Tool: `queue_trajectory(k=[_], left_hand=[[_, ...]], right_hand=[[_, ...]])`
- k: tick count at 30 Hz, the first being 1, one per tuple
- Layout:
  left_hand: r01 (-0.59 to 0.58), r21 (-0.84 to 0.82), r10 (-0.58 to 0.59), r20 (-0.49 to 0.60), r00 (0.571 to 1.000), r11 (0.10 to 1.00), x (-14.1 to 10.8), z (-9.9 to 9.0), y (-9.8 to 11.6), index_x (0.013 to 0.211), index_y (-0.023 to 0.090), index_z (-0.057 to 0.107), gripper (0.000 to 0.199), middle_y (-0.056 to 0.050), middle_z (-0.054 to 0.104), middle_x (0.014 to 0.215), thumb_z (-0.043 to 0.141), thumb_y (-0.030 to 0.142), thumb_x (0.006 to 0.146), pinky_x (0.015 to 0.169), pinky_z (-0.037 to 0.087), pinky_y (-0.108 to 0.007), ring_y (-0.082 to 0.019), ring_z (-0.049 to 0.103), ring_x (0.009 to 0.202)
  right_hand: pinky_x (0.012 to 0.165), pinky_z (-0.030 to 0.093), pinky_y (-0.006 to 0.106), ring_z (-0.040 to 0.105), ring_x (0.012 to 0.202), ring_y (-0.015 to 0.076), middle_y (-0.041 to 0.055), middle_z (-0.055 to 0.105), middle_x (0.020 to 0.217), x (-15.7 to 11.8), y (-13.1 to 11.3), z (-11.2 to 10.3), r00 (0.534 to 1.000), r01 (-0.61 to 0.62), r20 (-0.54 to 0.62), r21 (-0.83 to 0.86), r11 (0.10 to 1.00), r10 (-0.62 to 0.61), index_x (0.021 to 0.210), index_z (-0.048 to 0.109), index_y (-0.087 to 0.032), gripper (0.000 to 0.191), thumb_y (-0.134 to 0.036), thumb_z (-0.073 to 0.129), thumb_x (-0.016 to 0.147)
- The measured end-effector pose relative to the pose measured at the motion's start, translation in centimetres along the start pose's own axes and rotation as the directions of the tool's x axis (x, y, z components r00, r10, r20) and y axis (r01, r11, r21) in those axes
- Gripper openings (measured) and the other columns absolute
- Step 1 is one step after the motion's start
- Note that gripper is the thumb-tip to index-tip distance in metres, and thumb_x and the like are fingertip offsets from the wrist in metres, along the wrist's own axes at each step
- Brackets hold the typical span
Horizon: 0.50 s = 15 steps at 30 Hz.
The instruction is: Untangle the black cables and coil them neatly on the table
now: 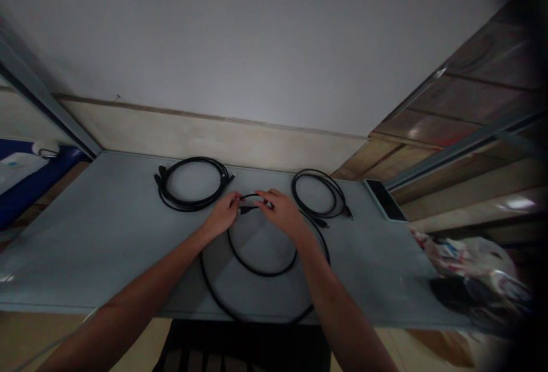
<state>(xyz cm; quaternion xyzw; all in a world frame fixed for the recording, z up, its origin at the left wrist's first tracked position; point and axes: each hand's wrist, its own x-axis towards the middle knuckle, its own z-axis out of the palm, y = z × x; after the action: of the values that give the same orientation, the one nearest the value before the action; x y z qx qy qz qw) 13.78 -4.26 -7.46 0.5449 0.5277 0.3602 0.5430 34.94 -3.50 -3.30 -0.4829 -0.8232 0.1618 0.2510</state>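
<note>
A black cable (265, 274) lies in loose, wide loops on the grey table in front of me, its outer loop reaching the front edge. My left hand (225, 211) pinches this cable at the top of the inner loop. Close to its right, my right hand (280, 210) has thumb and fingers closed on the same cable. A black connector end (245, 210) points left between the two hands. Beside my right wrist, another black plug (321, 223) rests on the table.
A coiled black cable (188, 209) with several plugs lies at the back left. Another coil (319, 214) sits at the back right. A phone (385, 199) lies near the table's right edge. Plastic bags (483, 263) stand beyond that edge, and a wall (240, 138) rises behind.
</note>
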Motion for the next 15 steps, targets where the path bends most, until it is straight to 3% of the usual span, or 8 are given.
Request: queue_trajectory(k=[4, 7, 11, 15], left_hand=[[-0.071, 0.082, 0.068, 0.034, 0.997, 0.994, -0.2, 0.2, 0.4, 0.103, 0.016, 0.061, 0.034, 0.006, 0.044, 0.057, 0.041, 0.044, 0.097, 0.043, 0.030, -0.021, -0.009, 0.042, 0.042], [-0.115, 0.115, 0.111, 0.045, 0.993, 0.987, -0.4, 0.3, 1.3, 0.107, 0.016, 0.064, 0.035, 0.004, 0.048, 0.059, 0.043, 0.042, 0.096, 0.046, 0.033, -0.023, -0.011, 0.044, 0.046], [-0.122, 0.103, 0.124, -0.016, 0.992, 0.987, -0.5, 0.4, 2.0, 0.113, 0.016, 0.063, 0.037, 0.003, 0.051, 0.062, 0.044, 0.043, 0.096, 0.047, 0.034, -0.024, -0.012, 0.045, 0.048], [-0.079, 0.035, 0.078, 0.038, 0.996, 0.996, -0.5, 0.4, 1.8, 0.116, 0.017, 0.061, 0.035, 0.004, 0.047, 0.066, 0.045, 0.041, 0.096, 0.044, 0.032, -0.021, -0.009, 0.043, 0.046]], right_hand=[[0.078, 0.051, 0.031, 0.067, 0.082, 0.0197, 0.0082, 0.074, 0.094, 0.3, 1.2, 0.3, 1.000, 0.016, -0.013, 0.027, 0.999, -0.016, 0.112, 0.075, -0.021, 0.026, -0.030, 0.056, 0.096], [0.083, 0.052, 0.033, 0.070, 0.087, 0.0221, 0.0082, 0.076, 0.096, 0.5, 2.6, 0.3, 0.991, -0.035, -0.128, 0.072, 0.997, 0.044, 0.100, 0.078, -0.021, 0.022, -0.030, 0.059, 0.094], [0.081, 0.053, 0.034, 0.071, 0.086, 0.0241, 0.0096, 0.077, 0.095, 0.8, 3.6, 0.0, 0.945, -0.137, -0.293, 0.057, 0.989, 0.148, 0.095, 0.079, -0.020, 0.024, -0.035, 0.060, 0.092], [0.079, 0.053, 0.035, 0.071, 0.083, 0.0251, 0.0104, 0.077, 0.093, 0.9, 5.0, -1.3, 0.886, -0.240, -0.397, 0.049, 0.970, 0.239, 0.093, 0.079, -0.018, 0.029, -0.039, 0.059, 0.091]])
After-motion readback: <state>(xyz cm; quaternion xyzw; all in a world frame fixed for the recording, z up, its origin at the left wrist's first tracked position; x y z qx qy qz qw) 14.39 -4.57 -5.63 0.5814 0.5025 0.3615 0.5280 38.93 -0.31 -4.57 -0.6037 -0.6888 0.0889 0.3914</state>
